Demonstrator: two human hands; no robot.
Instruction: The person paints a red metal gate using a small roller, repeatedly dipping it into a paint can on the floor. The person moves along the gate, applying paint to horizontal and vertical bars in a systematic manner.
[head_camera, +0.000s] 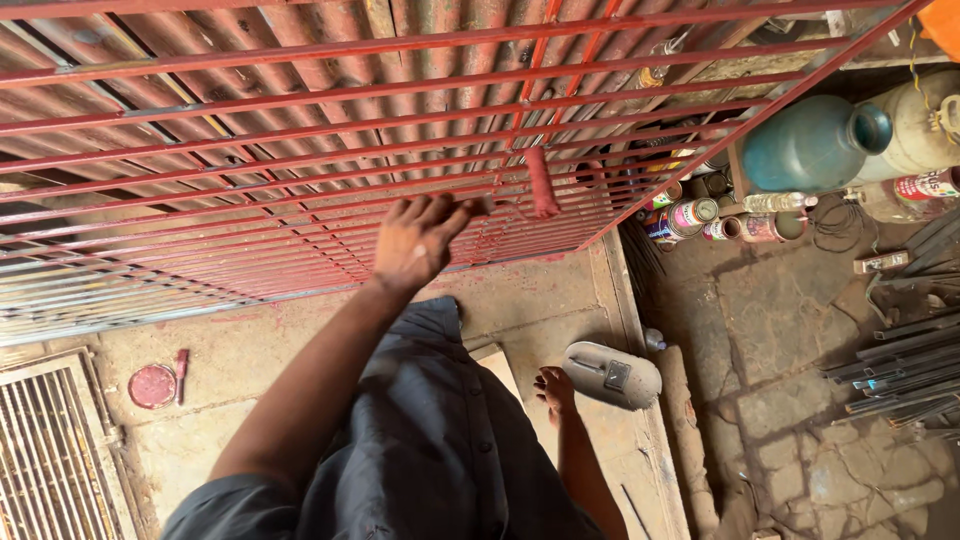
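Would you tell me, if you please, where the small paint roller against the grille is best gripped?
Grip the paint roller by its handle end, as the left hand does, coming from the left. The red sleeve is wet with paint and lies against the red metal grille, so only the handle is clean to hold.

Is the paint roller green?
No, the roller held by the left hand against the red metal grille is red with paint.

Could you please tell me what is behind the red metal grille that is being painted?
Behind the red grille, corrugated metal sheeting shows between the bars. The left hand holds a paint roller against the grille. What lies behind the sheeting is hidden.
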